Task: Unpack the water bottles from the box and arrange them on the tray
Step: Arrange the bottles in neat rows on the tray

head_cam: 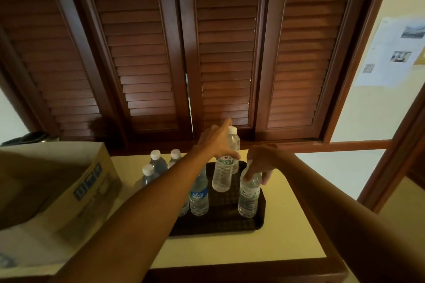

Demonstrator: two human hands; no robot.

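Note:
A dark tray point(230, 225) lies on the cream table. My left hand point(215, 141) grips the top of a clear water bottle point(222, 177) held above the tray's middle. My right hand point(262, 162) holds the cap end of another bottle point(249, 195) standing at the tray's right side. A blue-labelled bottle point(199, 197) stands at the tray's left, partly behind my left forearm. One more bottle point(234, 142) stands at the tray's far end. The open cardboard box point(69, 190) sits to the left.
Three blue-tinted bottles point(156, 163) stand on the table point(241, 250) between the box and the tray. Brown louvred shutters point(207, 53) rise right behind the table. A wooden rail runs along the table's near edge.

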